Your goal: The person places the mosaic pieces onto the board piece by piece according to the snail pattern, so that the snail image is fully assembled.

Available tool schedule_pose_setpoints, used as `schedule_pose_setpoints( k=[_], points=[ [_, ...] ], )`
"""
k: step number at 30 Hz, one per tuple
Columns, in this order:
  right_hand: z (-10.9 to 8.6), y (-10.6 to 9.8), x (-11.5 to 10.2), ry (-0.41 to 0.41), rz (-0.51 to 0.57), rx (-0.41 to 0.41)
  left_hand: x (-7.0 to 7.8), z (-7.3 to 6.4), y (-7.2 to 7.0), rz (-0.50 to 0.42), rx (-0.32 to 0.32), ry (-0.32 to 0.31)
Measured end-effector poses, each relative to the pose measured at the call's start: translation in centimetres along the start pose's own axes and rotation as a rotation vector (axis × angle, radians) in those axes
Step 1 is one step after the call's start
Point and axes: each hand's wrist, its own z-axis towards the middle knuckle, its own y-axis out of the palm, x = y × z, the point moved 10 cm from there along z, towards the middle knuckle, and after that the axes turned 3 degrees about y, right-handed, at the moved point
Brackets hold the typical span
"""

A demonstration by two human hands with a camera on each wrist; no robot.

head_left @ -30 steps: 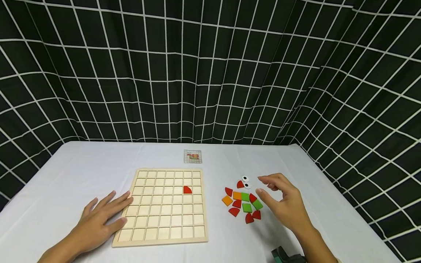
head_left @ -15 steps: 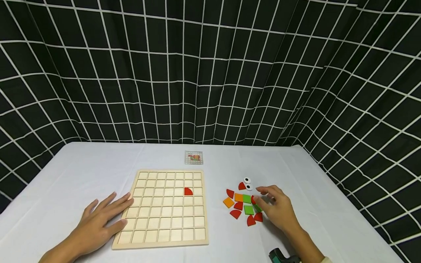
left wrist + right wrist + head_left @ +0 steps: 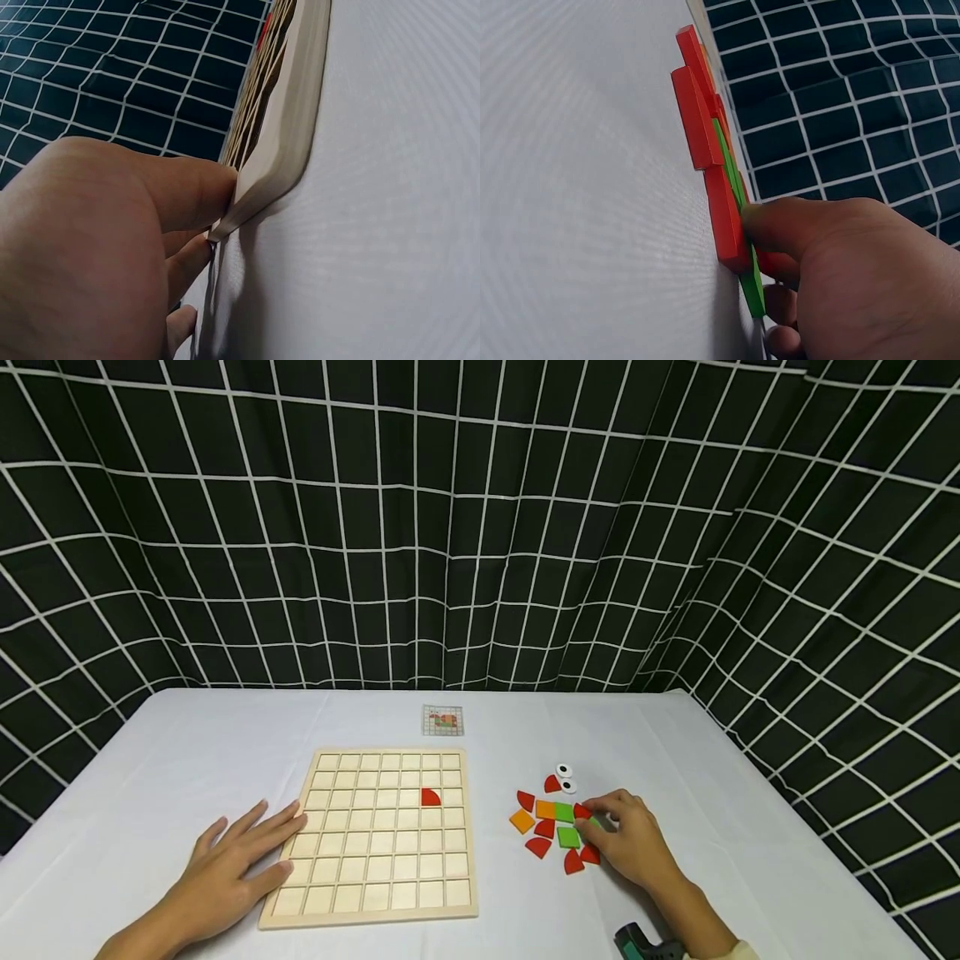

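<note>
My left hand [image 3: 228, 872] lies spread at the left edge of a wooden grid board [image 3: 369, 912], its fingertips on the rim. In the left wrist view the thumb touches the board's corner [image 3: 274, 157]. One red quarter-circle tile [image 3: 431, 797] sits in a cell at the board's upper right. My right hand [image 3: 633, 842] is over the loose tiles, thumb and index finger pinching a red quarter-circle tile [image 3: 582, 811]. A green square tile [image 3: 756, 296] lies under these fingers, mostly hidden in the head view. Right beside them are another green square [image 3: 568, 837] and more red quarter-circles [image 3: 573, 862].
Two white eye discs [image 3: 564, 771] lie behind the pile, by a red tile [image 3: 552, 784]. Orange squares [image 3: 522, 821] are at its left. A small pattern card [image 3: 443, 721] lies behind the board. A black and green device [image 3: 637, 943] shows near the right forearm.
My right hand has come down and left onto the pile, its thumb and index finger closing around a red quarter-circle tile. The left hand stays on the board's edge.
</note>
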Motion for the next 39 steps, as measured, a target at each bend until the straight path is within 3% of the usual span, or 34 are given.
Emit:
schedule_pose_setpoints(
  k=[12,24,39],
  points=[
    [0.1,-0.3,-0.2,-0.087,-0.014,0.049,-0.1,0.1,0.3,0.009,-0.005,-0.013],
    [0.6,-0.4,0.1,-0.067,0.001,0.078,-0.1,0.1,0.2,0.02,-0.002,-0.013],
    [1.6,0.1,0.5,0.008,-0.039,0.034,-0.1,0.0,0.2,0.02,-0.013,-0.025]
  ],
)
